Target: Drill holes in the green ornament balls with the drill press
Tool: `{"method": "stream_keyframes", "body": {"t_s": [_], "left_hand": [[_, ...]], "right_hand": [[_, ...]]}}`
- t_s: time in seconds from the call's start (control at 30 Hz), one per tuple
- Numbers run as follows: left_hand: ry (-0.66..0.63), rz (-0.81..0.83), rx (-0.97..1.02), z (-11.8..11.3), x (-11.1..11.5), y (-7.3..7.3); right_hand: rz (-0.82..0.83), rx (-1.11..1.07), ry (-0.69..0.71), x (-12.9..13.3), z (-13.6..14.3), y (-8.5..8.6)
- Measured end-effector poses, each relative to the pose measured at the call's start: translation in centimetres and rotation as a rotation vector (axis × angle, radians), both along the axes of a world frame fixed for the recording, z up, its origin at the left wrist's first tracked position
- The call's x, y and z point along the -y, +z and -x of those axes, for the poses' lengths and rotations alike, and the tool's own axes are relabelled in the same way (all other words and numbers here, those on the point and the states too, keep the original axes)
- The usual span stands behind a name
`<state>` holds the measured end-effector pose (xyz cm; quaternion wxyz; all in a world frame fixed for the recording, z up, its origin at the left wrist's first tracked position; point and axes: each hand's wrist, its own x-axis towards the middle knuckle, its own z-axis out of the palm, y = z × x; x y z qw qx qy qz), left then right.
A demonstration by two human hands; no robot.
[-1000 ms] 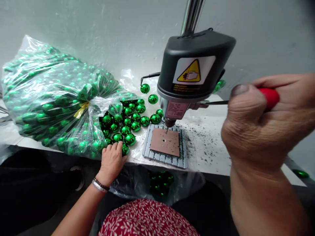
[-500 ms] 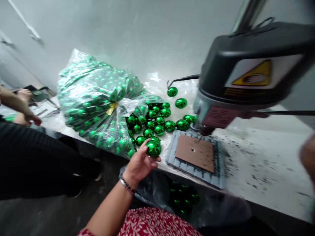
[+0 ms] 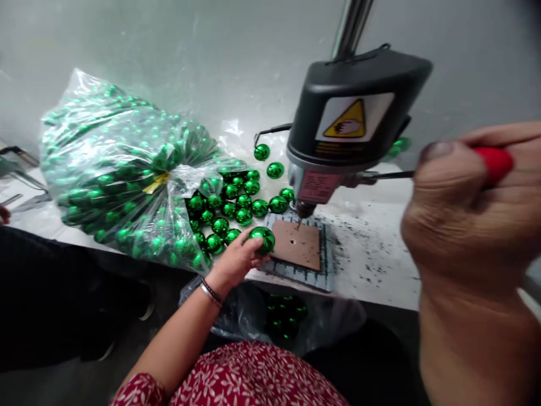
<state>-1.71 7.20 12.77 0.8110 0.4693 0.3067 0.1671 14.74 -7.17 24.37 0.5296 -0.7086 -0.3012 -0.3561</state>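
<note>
A shiny green ball ornament (image 3: 261, 240) is held in the closed fingers of my left hand (image 3: 240, 259), just left of the drill press base (image 3: 327, 265). My right hand (image 3: 460, 225) is wrapped round the feed lever (image 3: 395, 175) of the drill press (image 3: 350, 113); a red part (image 3: 495, 164) shows between its fingers. The drill bit (image 3: 298, 226) points down over a brown board (image 3: 301, 248) with a small hole in it. Several loose green balls (image 3: 243, 216) lie beyond my left hand.
A large tied plastic bag (image 3: 127, 169) full of green balls lies on the left of the white table (image 3: 372, 259). Dark shavings are scattered right of the base. Below the table edge hangs a clear bag (image 3: 333, 313) with green balls. Another person's dark clothing (image 3: 54, 293) shows at left.
My right hand has come into full view, closed on the lever. My left hand and its ball are nearer the brown board. The view has shifted right; the other person's arm is mostly out of view.
</note>
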Motion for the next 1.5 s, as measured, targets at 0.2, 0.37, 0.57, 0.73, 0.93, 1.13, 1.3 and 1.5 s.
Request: {"method": "stream_keyframes", "body": {"t_s": [0.2, 0.37, 0.57, 0.73, 0.93, 1.13, 1.3, 1.5], "left_hand": [[-0.002, 0.284, 0.028, -3.0, -0.5, -1.4], [-0.052, 0.026, -0.064, -4.8, -0.2, -1.3], [-0.135, -0.220, -0.166, -6.8, 0.0, -0.6], [-0.159, -0.340, -0.197, -7.3, 0.4, -0.6], [-0.213, -0.596, -0.261, -7.3, 0.4, -1.5], [-0.221, -0.965, -0.347, -7.3, 0.6, -1.1], [-0.253, -0.975, -0.321, -7.5, 0.5, -1.1], [-0.228, -0.973, -0.319, -7.5, 0.6, -1.7]], "right_hand": [[0.118, 0.123, -0.057, -0.4, 0.0, 0.3], [0.108, 0.157, -0.036, -0.2, -0.2, 0.2], [0.116, 0.162, -0.016, 0.0, 0.0, 0.4], [0.129, 0.159, 0.007, 0.1, 0.2, 0.6], [0.135, 0.157, 0.015, 0.1, 0.2, 0.7], [0.132, 0.147, 0.011, 0.2, 0.2, 0.6], [0.137, 0.141, -0.004, 0.2, 0.2, 0.7], [0.128, 0.155, -0.015, 0.3, 0.3, 0.4]]}}
